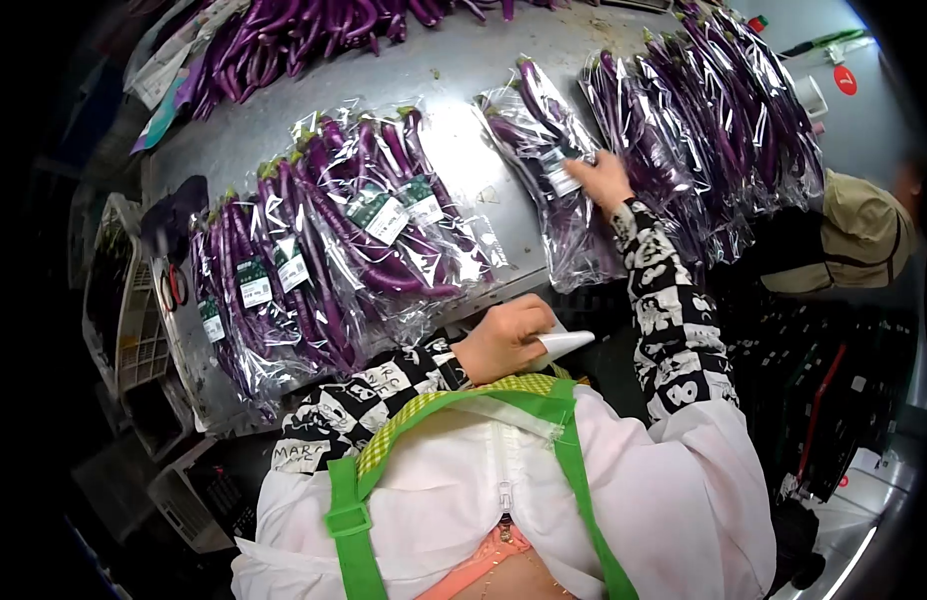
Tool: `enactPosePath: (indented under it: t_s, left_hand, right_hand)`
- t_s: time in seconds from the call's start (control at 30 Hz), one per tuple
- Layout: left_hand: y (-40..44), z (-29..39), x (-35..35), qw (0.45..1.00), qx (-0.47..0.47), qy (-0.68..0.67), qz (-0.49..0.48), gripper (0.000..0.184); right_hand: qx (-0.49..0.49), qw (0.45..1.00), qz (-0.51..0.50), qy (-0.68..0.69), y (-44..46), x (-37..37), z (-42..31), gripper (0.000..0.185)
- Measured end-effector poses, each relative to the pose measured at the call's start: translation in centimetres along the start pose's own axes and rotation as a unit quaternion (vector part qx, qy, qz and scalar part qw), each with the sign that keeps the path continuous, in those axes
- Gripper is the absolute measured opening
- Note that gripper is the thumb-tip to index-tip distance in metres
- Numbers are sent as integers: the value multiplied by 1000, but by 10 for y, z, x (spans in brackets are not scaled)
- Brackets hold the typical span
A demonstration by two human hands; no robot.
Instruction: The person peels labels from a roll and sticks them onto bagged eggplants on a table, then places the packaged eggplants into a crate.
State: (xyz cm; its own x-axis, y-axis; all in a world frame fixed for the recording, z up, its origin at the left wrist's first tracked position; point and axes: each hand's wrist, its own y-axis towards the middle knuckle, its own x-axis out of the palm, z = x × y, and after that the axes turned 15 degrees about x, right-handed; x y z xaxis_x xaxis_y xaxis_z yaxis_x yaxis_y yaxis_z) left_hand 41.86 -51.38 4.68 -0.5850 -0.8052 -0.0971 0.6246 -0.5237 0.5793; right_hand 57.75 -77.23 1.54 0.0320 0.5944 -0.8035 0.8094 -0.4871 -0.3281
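Observation:
My right hand reaches over a clear plastic bag of long purple eggplants, its thumb and fingertips at the edge of a printed label on the bag's front. Close to my body, my left hand is closed around a flat white object; its kind I cannot make out. Left of the middle lie several bagged eggplants bearing green and white labels. On the right is a row of more bagged eggplants, with no labels visible on them.
Loose eggplants are heaped at the far side of the metal table. Red-handled scissors hang near the left edge, beside a pale plastic crate. A beige cap is at the right. Dark crates stand below it.

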Motion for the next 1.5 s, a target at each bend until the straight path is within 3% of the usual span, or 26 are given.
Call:
enactPosePath:
  t_s: [0.07,0.2,0.27,0.3,0.33,0.4,0.43,0.5,0.53,0.57,0.6,0.63,0.67,0.73,0.8,0.87,0.9,1.0,1.13,1.2,1.27,1.33,1.37,1.4,1.43,1.5]
  left_hand:
    - [3,2,0,1000,-14,15,-1,21]
    - [-11,-6,-5,989,52,92,-105,20]
    - [-17,-11,-3,980,38,101,-166,16]
    - [-18,-11,-5,978,47,109,-172,16]
    - [-18,-12,-7,975,63,109,-183,16]
    - [-18,-13,-6,983,34,77,-164,17]
    - [-14,-7,-9,985,26,61,-159,17]
    - [-13,-6,-10,992,10,30,-125,17]
    - [-14,-8,-9,995,4,11,-96,17]
    - [-16,-7,-11,995,-24,-4,-92,15]
    - [-13,-3,-12,996,-23,-5,-91,15]
    - [-9,1,-14,998,-16,-1,-53,15]
    - [-6,2,-14,1000,-8,4,-14,16]
    - [-1,5,-15,998,-8,34,53,13]
    - [5,5,-11,986,-43,-38,155,24]
    - [11,3,-22,994,29,20,104,24]
    - [12,2,-22,994,4,5,113,20]
    - [22,2,-22,982,-75,10,175,5]
    - [31,-10,-26,967,-146,-13,210,13]
    - [35,-10,-30,965,-157,-8,211,14]
    - [35,-12,-35,960,-176,-20,217,15]
    - [33,-13,-37,953,-193,-29,231,16]
    - [32,-13,-40,949,-199,-45,241,16]
    - [32,-14,-42,945,-202,-61,249,17]
    - [31,-16,-43,940,-215,-71,256,19]
    - [26,-24,-46,950,-198,-40,239,15]
  right_hand:
    - [-24,978,-86,190,-7,-11,-32,39]
    - [-75,912,-251,315,-64,-27,-119,21]
    - [-79,856,-331,390,-88,-25,-153,27]
    - [-22,816,-394,422,-100,-22,-169,30]
    - [-55,784,-404,468,-103,-1,-176,30]
    - [-19,792,-383,475,-126,26,-191,35]
    - [-15,775,-431,463,-142,32,-193,41]
    - [-100,814,-419,390,-136,51,-183,53]
    - [-184,861,-350,321,-127,63,-170,61]
    - [-212,934,-183,222,-117,63,-144,72]
    - [-240,964,-69,90,-97,57,-111,78]
    - [-316,945,78,-18,-70,52,-71,75]
    - [-194,975,-21,-103,-71,17,-59,70]
    - [-32,949,81,-302,-71,5,-2,47]
    - [-200,897,238,-314,-60,14,75,40]
    - [-182,879,307,-316,-51,22,99,32]
    - [-165,876,307,-334,-48,22,96,23]
    - [-147,904,245,-317,-56,20,57,16]
    - [-180,912,200,-311,-101,36,-15,15]
    - [-267,893,200,-302,-79,93,19,14]
    - [-421,887,157,-104,-92,90,31,23]
    - [-315,939,-136,23,-119,39,7,31]
    - [-181,933,-235,203,-134,21,-6,34]
    - [-37,872,-316,371,-149,4,-17,38]
    - [-13,806,-356,472,-162,-12,-24,38]
    - [-73,821,-340,453,-185,-25,-30,38]
